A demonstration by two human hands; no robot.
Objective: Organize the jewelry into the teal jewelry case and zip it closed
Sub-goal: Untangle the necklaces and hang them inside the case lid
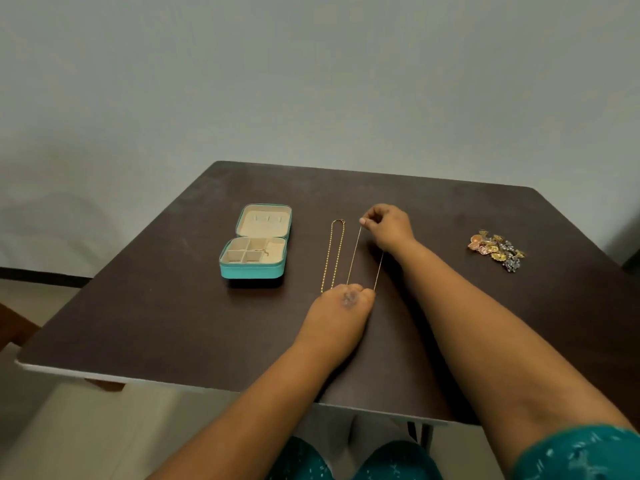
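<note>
My right hand [387,227] sat just right of the middle of the frame, fingers curled, pinching the far end of a thin gold chain [354,255] between thumb and fingertip. My left hand [348,299] lay lower, near the centre, knuckles up and fingers tucked under, gripping the near end of that same chain — so it ran as a long, narrow loop between my two hands, its two strands drawn nearly straight over the dark brown table [145,306]. Whether the strands touched the tabletop or hung just above it I could not tell. Just left of that loop lay a second gold necklace [333,255], a thicker beaded one, stretched out flat in a slim loop with its clasp at the far end and its near end just beside my left hand. Further left, in the left-centre of the frame, the teal jewelry case [254,270] stood open on the table, its lid [265,221] folded back away from me and showing a cream lining; the cream base was split into small square compartments on the left and a longer one on the right, with something small and gold in it that I could not make out. Well apart, at the right of the frame, a heap of small gold, copper and silver jewelry pieces [496,249] rested on the table.
</note>
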